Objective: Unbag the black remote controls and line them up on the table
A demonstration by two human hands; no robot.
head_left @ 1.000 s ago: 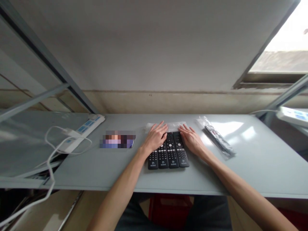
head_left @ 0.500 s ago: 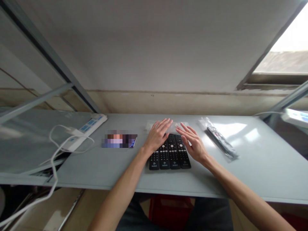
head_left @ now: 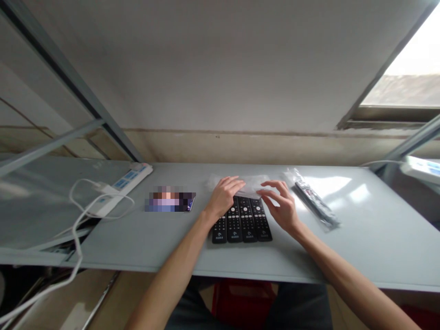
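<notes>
Red stool (head_left: 244,305), one, below the desk edge, between my legs in dark trousers (head_left: 302,302). White cable (head_left: 76,247), one, hanging at near left. Grey desk (head_left: 154,247), one. Black remote controls (head_left: 248,223), four, side by side at the middle of the desk, buttons up, lettered ends toward me. My left hand (head_left: 225,195), palm down over the far part of the leftmost remotes, fingers together and reaching onto the plastic; I cannot tell whether they grip it. My right hand (head_left: 282,204), just right of the row's far end, fingers curved, tips at the plastic's edge; whether they pinch it I cannot tell. Flat device (head_left: 170,200), one, to the left, its top too blurred to read. Bagged remote (head_left: 316,204), one, slanting at right. Clear plastic (head_left: 252,185), crumpled, across the remotes' far ends. White power strip (head_left: 125,185), one, far left. Pale wall (head_left: 223,68), behind; window (head_left: 409,87), far right.
</notes>
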